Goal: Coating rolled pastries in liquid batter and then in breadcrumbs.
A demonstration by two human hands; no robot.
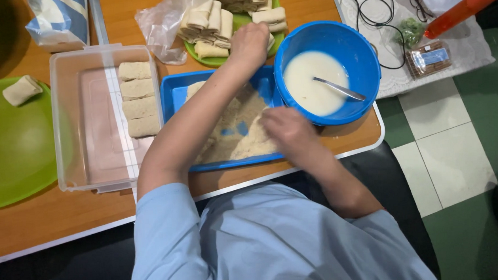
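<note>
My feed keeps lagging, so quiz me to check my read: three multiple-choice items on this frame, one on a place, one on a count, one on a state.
1. Where does the metal spoon lie?
A. in the blue bowl of white batter
B. in the clear container
C. on the green plate

2. How many coated rolls lie in the clear plastic container?
A. two
B. four
C. seven

3. What is the left hand doing?
A. lying flat on the table
B. stirring the batter
C. reaching to the stacked rolls

Answers:
1 A, its handle leans on the blue bowl.
2 B, four in one column.
3 C, it sits over the stacked rolls; the right hand is in the blue crumb tray.
</note>
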